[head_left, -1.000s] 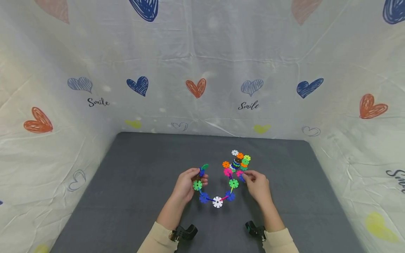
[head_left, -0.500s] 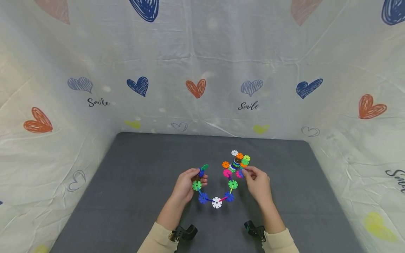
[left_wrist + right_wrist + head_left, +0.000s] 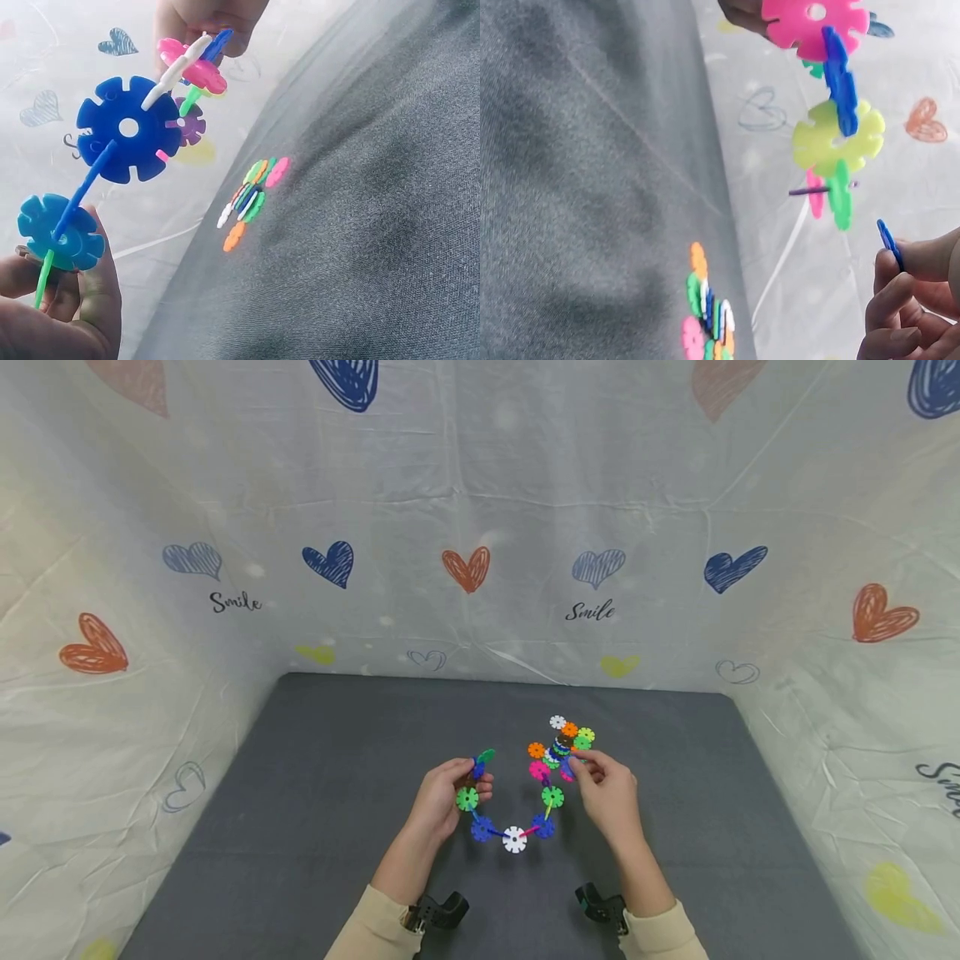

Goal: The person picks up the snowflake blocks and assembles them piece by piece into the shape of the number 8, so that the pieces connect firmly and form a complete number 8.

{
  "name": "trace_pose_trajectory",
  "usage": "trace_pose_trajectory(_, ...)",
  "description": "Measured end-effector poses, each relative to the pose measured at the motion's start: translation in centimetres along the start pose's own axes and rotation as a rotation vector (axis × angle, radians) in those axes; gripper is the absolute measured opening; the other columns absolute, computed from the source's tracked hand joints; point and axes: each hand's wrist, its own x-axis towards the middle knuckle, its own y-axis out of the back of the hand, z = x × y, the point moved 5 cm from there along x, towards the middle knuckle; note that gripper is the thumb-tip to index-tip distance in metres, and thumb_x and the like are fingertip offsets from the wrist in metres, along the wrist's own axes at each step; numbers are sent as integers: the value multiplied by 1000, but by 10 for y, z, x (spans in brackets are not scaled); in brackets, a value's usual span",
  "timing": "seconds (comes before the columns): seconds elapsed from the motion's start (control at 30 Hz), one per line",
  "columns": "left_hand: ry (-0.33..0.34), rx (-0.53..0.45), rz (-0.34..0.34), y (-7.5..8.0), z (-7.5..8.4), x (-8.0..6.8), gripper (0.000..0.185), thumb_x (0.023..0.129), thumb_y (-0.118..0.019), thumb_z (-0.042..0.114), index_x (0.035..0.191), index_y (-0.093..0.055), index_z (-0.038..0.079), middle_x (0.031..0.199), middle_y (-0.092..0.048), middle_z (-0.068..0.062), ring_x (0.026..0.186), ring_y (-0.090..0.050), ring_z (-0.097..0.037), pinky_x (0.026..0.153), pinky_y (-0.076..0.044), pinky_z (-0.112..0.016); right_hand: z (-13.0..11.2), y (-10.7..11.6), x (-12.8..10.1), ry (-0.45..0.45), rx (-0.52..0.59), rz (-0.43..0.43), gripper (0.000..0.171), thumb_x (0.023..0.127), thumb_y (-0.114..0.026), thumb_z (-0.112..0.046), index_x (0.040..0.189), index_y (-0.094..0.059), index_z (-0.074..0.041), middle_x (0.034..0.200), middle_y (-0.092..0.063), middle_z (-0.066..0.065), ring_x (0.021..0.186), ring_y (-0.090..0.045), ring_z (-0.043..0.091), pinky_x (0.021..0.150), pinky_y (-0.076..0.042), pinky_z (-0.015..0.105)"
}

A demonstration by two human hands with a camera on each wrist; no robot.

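Observation:
My left hand point(image 3: 435, 802) grips one end of a curved chain of notched plastic discs, near a green disc point(image 3: 467, 799). The chain bows toward me through a white disc point(image 3: 514, 839). Its far end, with a pink disc point(image 3: 538, 769) and a purple one point(image 3: 190, 121), hangs unsupported beside my right hand point(image 3: 611, 793). Between right thumb and forefinger I pinch a loose blue disc point(image 3: 889, 244). In the right wrist view this disc is edge-on and stands apart from the chain's end.
Behind the chain's right end, a small pile of loose discs point(image 3: 561, 745) in several colours lies on the dark grey table point(image 3: 360, 727). A pale cloth with printed hearts point(image 3: 465, 568) hangs around the table's back and sides.
My right hand has shifted slightly left and away from me, bringing the pinched blue disc nearer the chain's pink end. The left hand has stayed almost still.

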Motion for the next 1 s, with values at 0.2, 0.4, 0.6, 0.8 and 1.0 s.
trace_pose_trajectory(0.2, 8, 1, 5, 0, 0, 0, 23, 106, -49, 16, 108, -57, -5, 90, -71, -16, 72, -70, -16, 75, -62, -32, -10, -4, -2, 25, 55, -13, 23, 95, -73, -23, 111, -76, -7, 79, -72, 8, 66, -62, 20, 52, -47, 26)
trace_pose_trajectory(0.4, 6, 31, -4, -2, 0, 1, 30, 106, -49, 17, 114, -54, -11, 87, -72, -11, 72, -70, -15, 75, -62, -31, -22, -14, -4, 49, 116, -45, 19, 92, -76, -23, 106, -75, -10, 80, -71, 3, 69, -64, 16, 58, -51, 22)
trace_pose_trajectory(0.6, -6, 99, -7, -4, 1, 0, 23, 104, -53, 16, 102, -61, -6, 83, -72, -11, 70, -70, -15, 70, -62, -32, -36, -31, -6, 118, 134, -98, 17, 91, -77, -21, 104, -76, -10, 80, -72, -1, 68, -63, 12, 61, -53, 23)
trace_pose_trajectory(0.8, -26, 167, -27, -10, 1, -2, 26, 104, -54, 14, 100, -61, -11, 76, -70, -8, 66, -69, -14, 66, -61, -31, -40, -46, -6, 115, 181, -156, 11, 93, -75, -20, 101, -77, -13, 78, -70, -1, 63, -64, 26, 54, -52, 26)
trace_pose_trajectory(1.0, -56, 232, -31, -11, 1, -4, 28, 104, -55, 16, 100, -61, -10, 74, -66, -6, 64, -65, -14, 64, -60, -29, -40, -49, -8, 117, 196, -198, 13, 92, -75, -20, 102, -78, -11, 79, -72, 0, 63, -63, 20, 58, -53, 25)
